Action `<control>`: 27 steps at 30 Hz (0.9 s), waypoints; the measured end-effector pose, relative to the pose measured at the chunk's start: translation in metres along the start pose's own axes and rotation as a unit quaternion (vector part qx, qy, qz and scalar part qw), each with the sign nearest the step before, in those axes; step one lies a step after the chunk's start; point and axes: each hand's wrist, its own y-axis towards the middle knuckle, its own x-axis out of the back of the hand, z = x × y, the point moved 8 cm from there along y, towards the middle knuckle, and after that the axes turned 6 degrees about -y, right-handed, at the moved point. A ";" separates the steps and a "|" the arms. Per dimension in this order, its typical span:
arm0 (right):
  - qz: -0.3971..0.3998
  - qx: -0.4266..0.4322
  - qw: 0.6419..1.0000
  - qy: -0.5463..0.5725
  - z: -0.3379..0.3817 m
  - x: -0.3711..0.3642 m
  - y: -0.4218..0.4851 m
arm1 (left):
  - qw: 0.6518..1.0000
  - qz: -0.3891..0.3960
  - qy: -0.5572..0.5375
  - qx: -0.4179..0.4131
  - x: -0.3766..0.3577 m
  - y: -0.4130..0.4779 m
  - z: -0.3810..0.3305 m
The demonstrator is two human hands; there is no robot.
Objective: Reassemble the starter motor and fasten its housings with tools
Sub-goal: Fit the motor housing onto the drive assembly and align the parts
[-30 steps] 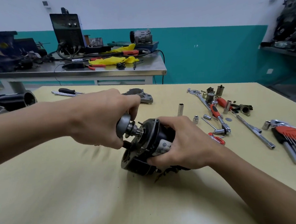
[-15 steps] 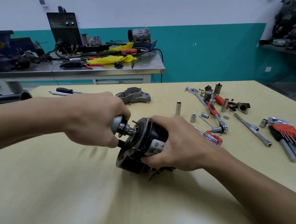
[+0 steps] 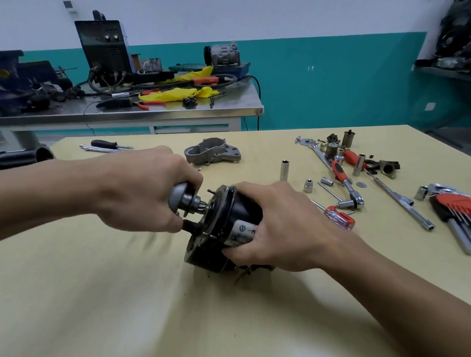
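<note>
The black starter motor body (image 3: pixel 218 229) lies tilted on the yellow table (image 3: pixel 126 311), its open end facing left. My right hand (image 3: pixel 277 228) grips the body around its labelled side. My left hand (image 3: pixel 143 190) grips the grey pinion drive (image 3: pixel 183 200) that sticks out of the motor's left end. A grey cast nose housing (image 3: pixel 213 152) lies apart on the table behind the motor. My fingers hide the rear of the motor.
Right of the motor lie a red-handled screwdriver (image 3: pixel 338 217), a ratchet (image 3: pixel 346 183), loose sockets (image 3: pixel 285 169), an extension bar (image 3: pixel 400 203) and a hex key set (image 3: pixel 462 215). A black screwdriver (image 3: pixel 109 144) lies far left. A cluttered steel bench (image 3: pixel 118 111) stands behind.
Both hands keep their grip on the motor and pinion drive. The view has shifted slightly; the motor sits a little lower and more to the left in the frame.
</note>
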 end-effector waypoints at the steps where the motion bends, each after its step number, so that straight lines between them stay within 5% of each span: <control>1: 0.000 0.004 1.000 0.000 0.001 -0.001 0.000 | 1.000 -0.003 0.008 -0.011 0.000 -0.001 -0.001; 9: 0.008 0.017 0.999 0.029 -0.001 0.003 0.003 | 1.000 -0.001 0.008 -0.027 0.001 0.005 -0.001; 14: -0.008 -0.064 0.997 -0.032 -0.020 0.001 0.001 | 0.998 -0.030 -0.010 0.062 0.000 -0.003 0.022; 27: -0.009 0.025 1.000 -0.007 0.007 -0.001 0.004 | 0.999 -0.028 -0.021 0.039 -0.004 -0.014 0.017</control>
